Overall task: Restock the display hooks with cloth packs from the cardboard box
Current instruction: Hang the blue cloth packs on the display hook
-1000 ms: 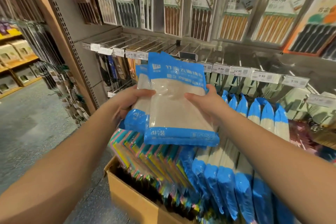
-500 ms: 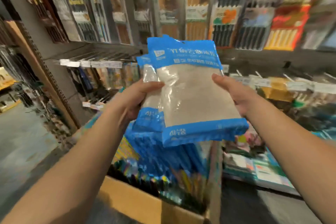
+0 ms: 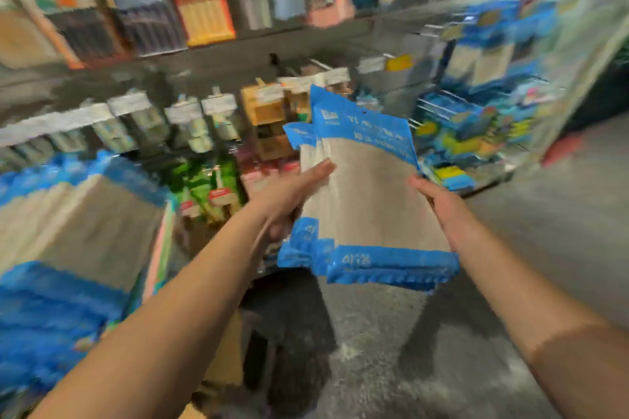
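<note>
A: While both hands carry the packs [image 3: 367,201], where do the hooks [image 3: 442,109] lie?

B: Ahead and right, nearer the right hand [image 3: 439,204]. Packs stand long axis upright, hang-holes up.

A: Grip?

B: Left hand [image 3: 292,194] and right clasp opposite edges. The hook tips blur; the box [image 3: 224,347] is mostly hidden.
</note>
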